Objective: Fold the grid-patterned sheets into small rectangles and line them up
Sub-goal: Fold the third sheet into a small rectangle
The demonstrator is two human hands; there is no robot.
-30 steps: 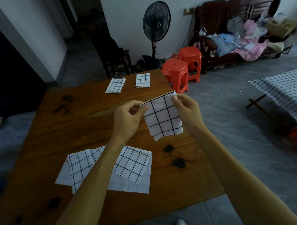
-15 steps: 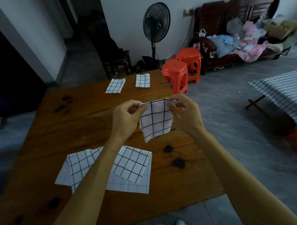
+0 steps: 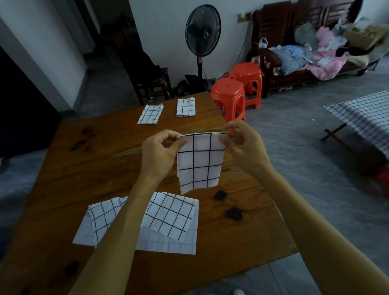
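**Folded sheet held up over the table**

The white sheet with black grid lines (image 3: pixel 200 162) was wider and tilted a second ago; now it is narrower and hangs straight down, and the two hands have come closer together. The left hand (image 3: pixel 161 151) pinches the top left corner of the sheet between thumb and fingers. The right hand (image 3: pixel 244 145) pinches the top right corner the same way, and its other fingers are curled loosely. The top edge of the sheet runs flat between the two hands. The sheet hangs in the air above the middle of the brown wooden table (image 3: pixel 57 174) and does not touch it.

Near the front of the table lies a loose pile of unfolded grid sheets (image 3: pixel 171 216), partly under the left arm. At the far edge of the table lie two small folded grid rectangles, the left one (image 3: pixel 150 114) and the right one (image 3: pixel 186 107), side by side with a gap between them.

Behind the table stand two orange plastic stools (image 3: pixel 229 97) and a black standing fan (image 3: pixel 203 30). A dark wooden bench (image 3: pixel 279 23) with clothes on it is by the wall. A grid cloth (image 3: pixel 371 119) covers something on the right.
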